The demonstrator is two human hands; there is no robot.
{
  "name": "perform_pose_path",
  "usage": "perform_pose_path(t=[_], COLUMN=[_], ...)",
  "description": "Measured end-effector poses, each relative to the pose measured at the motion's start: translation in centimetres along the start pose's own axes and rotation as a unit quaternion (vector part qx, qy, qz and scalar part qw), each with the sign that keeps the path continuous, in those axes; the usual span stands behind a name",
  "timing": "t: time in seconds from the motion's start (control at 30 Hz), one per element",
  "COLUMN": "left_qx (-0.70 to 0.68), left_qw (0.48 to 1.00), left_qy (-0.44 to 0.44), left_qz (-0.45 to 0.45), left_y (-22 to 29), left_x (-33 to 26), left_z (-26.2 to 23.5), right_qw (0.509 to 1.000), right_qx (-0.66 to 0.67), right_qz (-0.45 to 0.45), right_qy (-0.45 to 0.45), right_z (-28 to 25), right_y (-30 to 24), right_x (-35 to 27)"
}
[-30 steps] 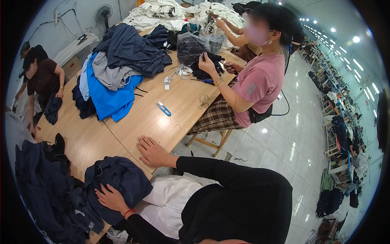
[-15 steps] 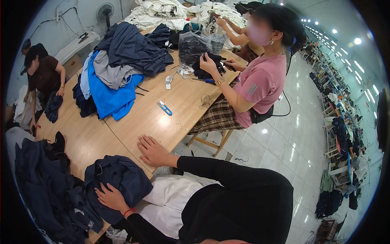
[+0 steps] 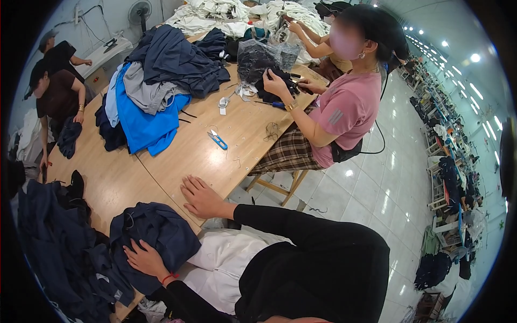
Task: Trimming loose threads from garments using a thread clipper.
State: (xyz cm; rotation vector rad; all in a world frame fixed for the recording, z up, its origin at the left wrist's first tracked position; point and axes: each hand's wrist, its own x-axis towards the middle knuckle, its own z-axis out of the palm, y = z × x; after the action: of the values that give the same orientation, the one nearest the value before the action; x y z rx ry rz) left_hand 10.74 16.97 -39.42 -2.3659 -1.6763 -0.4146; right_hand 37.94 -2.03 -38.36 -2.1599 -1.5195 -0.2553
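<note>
My left hand (image 3: 142, 258) lies palm down with fingers spread on a bundled navy garment (image 3: 156, 237) at the near edge of the wooden table (image 3: 183, 161). My right hand (image 3: 202, 196) rests flat on the bare tabletop by the table's edge, fingers apart, holding nothing. Both my forearms wear black sleeves, and a red band circles my left wrist. White cloth (image 3: 226, 264) covers my lap below the table edge. Blue thread snips (image 3: 218, 140) lie on the table beyond my right hand.
A heap of dark garments (image 3: 54, 253) lies left of me. Blue, grey and navy clothes (image 3: 156, 81) pile up mid-table, white cloth (image 3: 215, 13) farther back. A person in pink (image 3: 344, 113) sits opposite, handling dark fabric. Two people (image 3: 56, 91) stand at the left.
</note>
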Motion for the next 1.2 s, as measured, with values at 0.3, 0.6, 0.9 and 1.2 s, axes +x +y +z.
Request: perform_pose_path(t=[0.3, 0.6, 0.9, 1.2], left_qx=[0.001, 0.002, 0.002, 0.000], left_qw=[1.000, 1.000, 1.000, 1.000], left_qy=[0.006, 0.003, 0.009, -0.003], left_qz=[0.002, 0.003, 0.004, -0.002], left_y=[-0.05, -0.17, -0.18, 0.00], left_x=[-0.01, -0.05, 0.02, 0.00], left_z=[0.34, 0.25, 0.36, 0.26], right_qw=[1.000, 1.000, 1.000, 1.000], right_qx=[0.006, 0.005, 0.008, 0.004], right_qz=[0.004, 0.004, 0.003, 0.004], right_qy=[-0.001, -0.008, -0.007, -0.006], right_z=[0.10, -0.08, -0.06, -0.04], right_y=[0.05, -0.03, -0.03, 0.03], right_x=[-0.05, -0.03, 0.02, 0.02])
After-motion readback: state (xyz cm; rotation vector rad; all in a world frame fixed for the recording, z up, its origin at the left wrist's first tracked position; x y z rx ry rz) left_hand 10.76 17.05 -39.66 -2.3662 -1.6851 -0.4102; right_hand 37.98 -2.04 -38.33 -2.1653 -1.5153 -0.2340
